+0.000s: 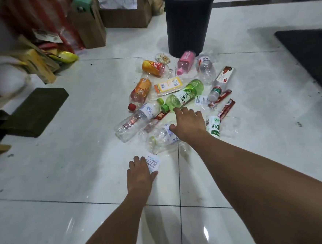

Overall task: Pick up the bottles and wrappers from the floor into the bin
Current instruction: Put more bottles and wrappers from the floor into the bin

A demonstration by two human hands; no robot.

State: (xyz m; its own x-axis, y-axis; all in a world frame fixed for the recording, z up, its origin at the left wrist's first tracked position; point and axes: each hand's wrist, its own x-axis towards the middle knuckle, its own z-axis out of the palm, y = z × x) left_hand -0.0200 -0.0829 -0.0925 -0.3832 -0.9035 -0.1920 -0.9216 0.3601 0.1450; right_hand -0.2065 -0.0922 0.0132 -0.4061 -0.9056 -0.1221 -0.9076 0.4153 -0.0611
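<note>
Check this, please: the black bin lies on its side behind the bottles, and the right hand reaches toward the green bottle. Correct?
No. In the head view the bin stands upright, not on its side; the right hand does reach toward the green bottle.

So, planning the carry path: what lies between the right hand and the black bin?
In the head view, the green bottle lies just beyond the right hand, then the pink bottle at the foot of the black bin.

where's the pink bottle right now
In the head view the pink bottle lies on the floor at the far edge of the pile, at the foot of the black bin, with a clear bottle to its right.
</note>
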